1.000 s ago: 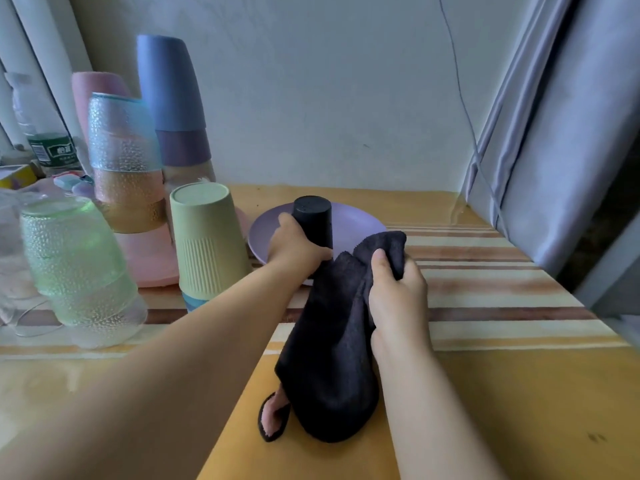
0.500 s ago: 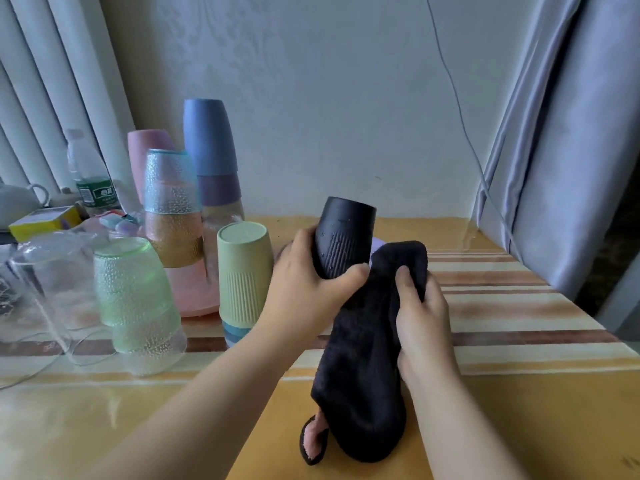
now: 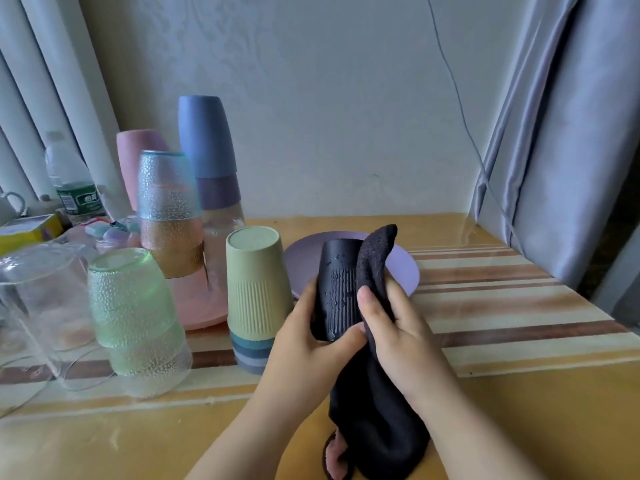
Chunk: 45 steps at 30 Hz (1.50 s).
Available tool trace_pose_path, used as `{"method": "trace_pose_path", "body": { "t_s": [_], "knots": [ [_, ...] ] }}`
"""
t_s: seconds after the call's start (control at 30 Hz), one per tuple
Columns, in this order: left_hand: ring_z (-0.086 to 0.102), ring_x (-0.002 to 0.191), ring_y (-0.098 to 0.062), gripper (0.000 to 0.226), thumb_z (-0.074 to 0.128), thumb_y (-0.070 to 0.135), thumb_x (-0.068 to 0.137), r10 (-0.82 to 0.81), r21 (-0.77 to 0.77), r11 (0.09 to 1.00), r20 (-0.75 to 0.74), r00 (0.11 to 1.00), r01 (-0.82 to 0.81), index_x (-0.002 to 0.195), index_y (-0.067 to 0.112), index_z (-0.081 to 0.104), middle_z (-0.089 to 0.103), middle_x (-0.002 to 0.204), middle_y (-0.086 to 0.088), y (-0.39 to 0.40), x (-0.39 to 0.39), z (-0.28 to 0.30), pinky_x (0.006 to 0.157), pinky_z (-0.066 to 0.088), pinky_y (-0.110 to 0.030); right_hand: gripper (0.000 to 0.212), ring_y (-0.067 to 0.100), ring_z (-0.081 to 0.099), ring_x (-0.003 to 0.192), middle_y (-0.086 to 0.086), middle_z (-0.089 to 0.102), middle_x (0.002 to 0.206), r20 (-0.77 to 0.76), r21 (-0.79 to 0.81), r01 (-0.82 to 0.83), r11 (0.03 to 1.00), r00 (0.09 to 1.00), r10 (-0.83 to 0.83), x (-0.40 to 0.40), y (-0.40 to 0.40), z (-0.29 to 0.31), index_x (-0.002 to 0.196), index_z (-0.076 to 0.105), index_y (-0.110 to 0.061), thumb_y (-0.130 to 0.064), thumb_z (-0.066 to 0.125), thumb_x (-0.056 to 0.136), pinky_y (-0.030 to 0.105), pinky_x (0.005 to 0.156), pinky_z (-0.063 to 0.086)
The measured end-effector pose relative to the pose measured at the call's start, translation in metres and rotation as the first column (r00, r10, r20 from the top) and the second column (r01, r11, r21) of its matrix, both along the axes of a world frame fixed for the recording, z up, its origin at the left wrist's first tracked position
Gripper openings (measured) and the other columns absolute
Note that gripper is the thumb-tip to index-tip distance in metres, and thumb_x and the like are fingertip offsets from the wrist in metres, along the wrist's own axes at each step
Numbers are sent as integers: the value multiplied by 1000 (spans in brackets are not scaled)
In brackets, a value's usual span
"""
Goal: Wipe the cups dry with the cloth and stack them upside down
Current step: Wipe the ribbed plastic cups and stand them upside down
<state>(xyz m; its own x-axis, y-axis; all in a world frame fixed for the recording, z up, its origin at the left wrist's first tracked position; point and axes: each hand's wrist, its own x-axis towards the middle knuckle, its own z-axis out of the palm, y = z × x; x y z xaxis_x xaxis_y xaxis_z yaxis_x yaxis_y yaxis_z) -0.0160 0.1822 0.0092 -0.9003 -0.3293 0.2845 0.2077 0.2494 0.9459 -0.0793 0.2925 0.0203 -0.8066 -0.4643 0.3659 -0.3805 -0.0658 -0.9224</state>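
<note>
My left hand (image 3: 308, 344) grips a black ribbed cup (image 3: 337, 289), bottom up and beaded with water drops, above the table. My right hand (image 3: 394, 327) holds a black cloth (image 3: 375, 403) and presses it against the cup's right side; the cloth's tail hangs down to the table. Left of the cup stands an upside-down stack with a pale green cup (image 3: 256, 282) on top. Further left are a green glass stack (image 3: 135, 317), a blue-and-amber glass stack (image 3: 169, 213), a blue-topped stack (image 3: 207, 150) and a pink cup (image 3: 133, 154).
A purple plate (image 3: 401, 268) lies behind the black cup and a pink plate (image 3: 194, 299) under the glass stacks. A clear jug (image 3: 34, 299), a water bottle (image 3: 71, 185) and a yellow box (image 3: 24, 230) crowd the left. Grey curtains (image 3: 568, 133) hang at the right.
My left hand lifted the black cup off the purple plate and brought it toward me. My right hand raised the cloth against the cup's side. The view tilted upward.
</note>
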Motion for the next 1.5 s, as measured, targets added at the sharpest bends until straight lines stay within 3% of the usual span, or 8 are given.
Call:
{"method": "trace_pose_path", "body": {
  "t_s": [0.27,0.43,0.63,0.73,0.97,1.27,1.4,1.5],
  "knots": [
    [68,102,-5,39,66,17,76,-220,182,960,8,976,215,103,45,69,74,107,10,1,8,4,78,49,-11,31,14,67,99,-3,71,108,466,-248,71,966,883,55,-10,12,11,117,61,-26,-38,48,92,37,87,52],
    [65,112,-20,54,72,28,67,-214,364,905,-60,975,221,121,28,66,71,116,-3,0,4,0,99,47,-36,51,28,66,101,11,70,108,644,-307,-14,951,733,219,-11,10,6,116,64,-15,-53,47,85,44,93,49],
    [70,87,-19,48,71,28,66,83,494,868,-54,995,-45,112,21,60,72,102,-5,8,-3,-5,76,55,-37,55,23,62,111,6,66,120,542,-295,12,955,826,157,-11,4,-4,123,59,-23,-59,54,80,47,101,44],
    [67,94,-7,37,67,46,75,152,226,964,-29,988,-142,107,30,59,68,107,5,18,2,-5,84,55,-29,37,16,58,115,-6,63,123,430,-253,126,959,903,-5,-12,5,-2,125,55,-35,-49,47,92,43,103,43],
    [67,87,2,28,73,20,84,165,100,982,-50,985,-159,105,32,60,71,95,17,15,4,0,72,50,-14,37,-36,34,100,-40,39,119,151,-89,70,994,987,-56,7,-1,1,133,31,-47,-42,31,96,-10,79,27],
    [67,82,1,23,65,17,88,118,129,985,-25,993,-114,111,22,60,72,90,14,14,4,4,67,48,-9,36,-24,44,104,-32,49,118,129,-43,61,997,990,-55,9,-3,-5,132,37,-44,-35,34,98,-3,84,33],
    [69,90,-6,18,67,32,86,-43,216,976,72,996,27,104,27,65,74,94,9,13,6,3,80,52,-20,24,8,57,111,-13,61,120,356,-63,166,984,925,-133,-6,7,5,112,57,-44,-47,41,94,34,100,44],
    [71,91,-16,35,69,38,79,-147,425,900,92,985,94,103,13,67,75,95,-4,13,4,-1,85,53,-30,28,13,70,86,-3,74,94,536,-203,189,961,843,-53,-13,15,12,101,67,-21,-40,49,93,29,74,56]
  ]
}}
